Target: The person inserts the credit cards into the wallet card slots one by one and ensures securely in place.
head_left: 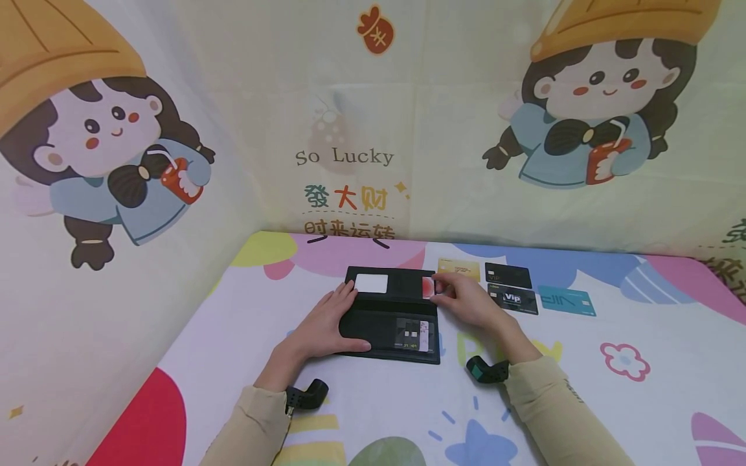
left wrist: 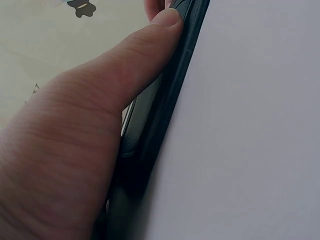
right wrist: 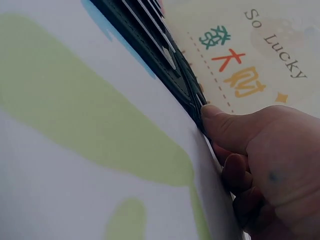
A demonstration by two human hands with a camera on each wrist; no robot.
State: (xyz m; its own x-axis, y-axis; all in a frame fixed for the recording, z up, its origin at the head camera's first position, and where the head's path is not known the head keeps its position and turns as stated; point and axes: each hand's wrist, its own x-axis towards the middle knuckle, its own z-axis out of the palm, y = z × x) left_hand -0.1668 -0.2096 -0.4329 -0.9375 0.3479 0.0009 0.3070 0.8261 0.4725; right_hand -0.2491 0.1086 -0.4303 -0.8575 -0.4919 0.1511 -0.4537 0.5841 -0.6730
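Observation:
A black bifold wallet (head_left: 373, 323) lies spread out on the table in the head view. In its upper half are a white rectangle (head_left: 372, 283) at left and a red-and-white card (head_left: 428, 287) at the right edge. Several cards (head_left: 415, 335) show in the lower half's right side. My left hand (head_left: 317, 323) rests on the wallet's left side, fingers spread and thumb extended over the lower half. With thumb and index finger, my right hand (head_left: 472, 301) pinches the red-and-white card at the wallet's edge. Seen from the right wrist, the thumb (right wrist: 212, 114) presses there, other fingers curled below.
Right of the wallet lie a gold card (head_left: 459, 268), a black card (head_left: 508, 275), a dark VIP card (head_left: 513, 299) and a teal card (head_left: 566, 300). Behind the patterned tablecloth (head_left: 233, 362) hangs a printed curtain (head_left: 454, 181).

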